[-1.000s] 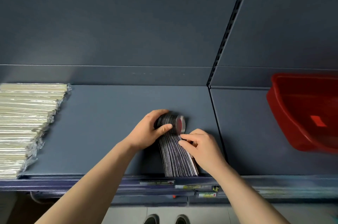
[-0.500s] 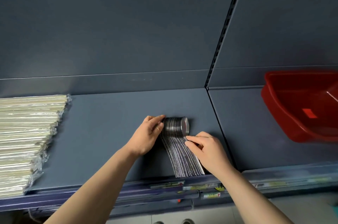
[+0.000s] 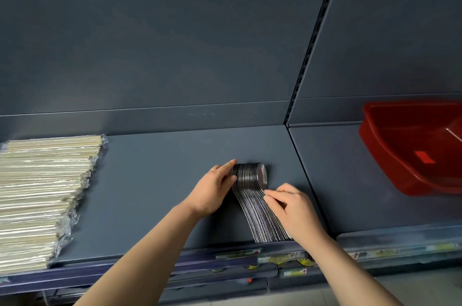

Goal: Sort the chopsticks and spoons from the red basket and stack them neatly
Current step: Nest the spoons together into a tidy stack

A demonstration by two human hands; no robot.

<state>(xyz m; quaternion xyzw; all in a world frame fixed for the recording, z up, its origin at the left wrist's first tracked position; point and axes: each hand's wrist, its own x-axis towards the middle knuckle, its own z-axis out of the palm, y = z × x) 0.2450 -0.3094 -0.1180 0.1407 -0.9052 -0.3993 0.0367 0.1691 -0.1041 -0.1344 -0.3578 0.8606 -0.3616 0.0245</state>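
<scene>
Left grip, now flattened, presses spoons between chopsticks and red basket

Level: dim, flat, cool cast; no lamp in view.
Shadows: soft, small dark patch just right of spoon stack; none hard-edged.
Glare: bright sheen on wrapped chopsticks far left of stack; thin highlight streak in red basket far right of stack.
Focus: crisp at stack; label strip just below stack smeared.
Distortion: upright post above-right of stack leans, bows slightly.
</scene>
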